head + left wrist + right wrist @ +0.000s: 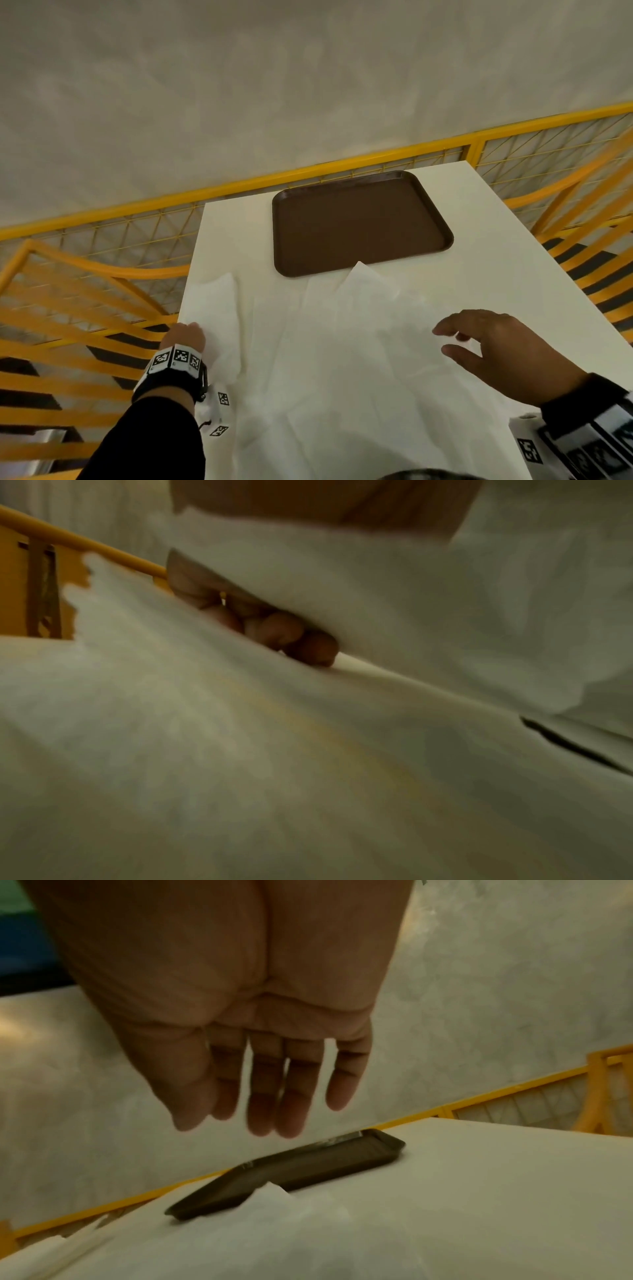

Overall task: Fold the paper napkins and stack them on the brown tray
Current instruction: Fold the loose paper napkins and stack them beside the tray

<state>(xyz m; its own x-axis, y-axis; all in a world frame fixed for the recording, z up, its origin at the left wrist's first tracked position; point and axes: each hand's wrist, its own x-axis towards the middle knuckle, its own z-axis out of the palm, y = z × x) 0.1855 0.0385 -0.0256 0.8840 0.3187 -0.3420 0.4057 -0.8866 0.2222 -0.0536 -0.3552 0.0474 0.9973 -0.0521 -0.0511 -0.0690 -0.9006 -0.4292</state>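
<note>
Napkins (325,342) of thin white paper lie spread and rumpled over the near half of the white table (479,240), overlapping one another so that their separate edges are hard to tell apart. One raised corner of paper reaches the near rim of the brown tray (359,222), which sits flat on the far part of the table, right of its middle, with nothing in it.

At the table's near left edge the left hand (185,337) grasps a napkin: in the left wrist view the fingers (284,631) are curled against the paper, which bunches above and below them. From that grip the sheet runs away toward the far left corner of the napkin spread. A black sleeve (154,438) covers the left forearm, and a band with black-and-white marker squares (176,358) wraps the wrist.

On the near right the right hand (496,349) hovers above the napkins, released, fingers extended and slightly spread, holding nothing. The right wrist view shows the palm (240,974) and straight fingers (294,1096) in the air, with the tray and the raised paper corner beyond and below them.

Yellow railing (342,168) with mesh panels runs along the far side of the table and down both sides, and a pale grey floor (274,85) lies beyond it.
</note>
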